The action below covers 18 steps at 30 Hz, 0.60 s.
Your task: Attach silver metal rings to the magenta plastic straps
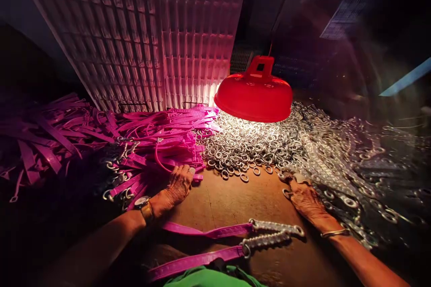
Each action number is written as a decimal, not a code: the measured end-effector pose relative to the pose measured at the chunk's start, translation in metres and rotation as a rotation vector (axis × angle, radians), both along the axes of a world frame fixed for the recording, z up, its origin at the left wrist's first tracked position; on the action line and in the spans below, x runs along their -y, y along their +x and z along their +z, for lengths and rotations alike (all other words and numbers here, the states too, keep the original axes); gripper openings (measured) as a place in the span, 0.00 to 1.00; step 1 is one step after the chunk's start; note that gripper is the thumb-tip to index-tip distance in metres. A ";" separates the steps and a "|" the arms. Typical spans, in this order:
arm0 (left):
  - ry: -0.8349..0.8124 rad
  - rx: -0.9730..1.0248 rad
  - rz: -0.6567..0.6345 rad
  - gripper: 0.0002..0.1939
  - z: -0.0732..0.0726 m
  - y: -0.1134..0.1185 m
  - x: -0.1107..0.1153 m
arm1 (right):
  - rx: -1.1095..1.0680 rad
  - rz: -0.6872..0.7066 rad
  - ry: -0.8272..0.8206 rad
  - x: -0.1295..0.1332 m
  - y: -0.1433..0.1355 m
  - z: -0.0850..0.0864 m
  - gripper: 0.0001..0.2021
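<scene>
My left hand point(181, 184), with a watch on its wrist, rests at the right end of a heap of pink straps point(175, 150), its fingers closed on a strap end. My right hand point(303, 195) is at the near edge of a pile of metal rings point(249, 143). Its fingers are bent together around one or more rings; the fingertips are partly hidden. Between my arms, near my body, lies a pink strap point(215, 232) joined to twisted metal chain pieces point(278, 226).
A red lamp point(254, 94) hangs low over the rings. Behind the straps stands a ribbed translucent panel point(134, 36). More metal chains point(336, 161) spread along the right side of the wooden table point(232, 202). Green cloth point(212, 278) shows at the bottom edge.
</scene>
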<state>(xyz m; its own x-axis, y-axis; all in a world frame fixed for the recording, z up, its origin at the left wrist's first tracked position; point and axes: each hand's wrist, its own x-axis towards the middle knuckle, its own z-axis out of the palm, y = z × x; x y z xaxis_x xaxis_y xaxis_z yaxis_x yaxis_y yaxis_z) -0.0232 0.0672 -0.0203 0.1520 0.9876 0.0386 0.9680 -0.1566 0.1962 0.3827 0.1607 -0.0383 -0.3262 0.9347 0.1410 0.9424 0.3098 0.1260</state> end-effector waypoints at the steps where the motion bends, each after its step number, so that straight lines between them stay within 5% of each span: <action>1: -0.083 -0.037 0.011 0.22 0.002 0.003 -0.004 | 0.010 -0.004 -0.018 0.000 0.001 -0.001 0.13; 7: -0.124 -0.076 0.003 0.19 0.018 0.003 -0.004 | 0.012 -0.020 -0.145 -0.004 0.004 -0.001 0.14; 18: -0.122 0.094 0.034 0.20 0.003 -0.013 0.001 | -0.186 0.023 -0.248 0.004 0.016 -0.004 0.16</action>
<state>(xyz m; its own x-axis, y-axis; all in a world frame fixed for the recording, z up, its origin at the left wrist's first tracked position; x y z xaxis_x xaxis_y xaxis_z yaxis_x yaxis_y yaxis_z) -0.0360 0.0664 -0.0173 0.1194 0.9904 -0.0692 0.9489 -0.0934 0.3013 0.3983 0.1569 -0.0419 -0.3375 0.9408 -0.0307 0.9346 0.3310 -0.1303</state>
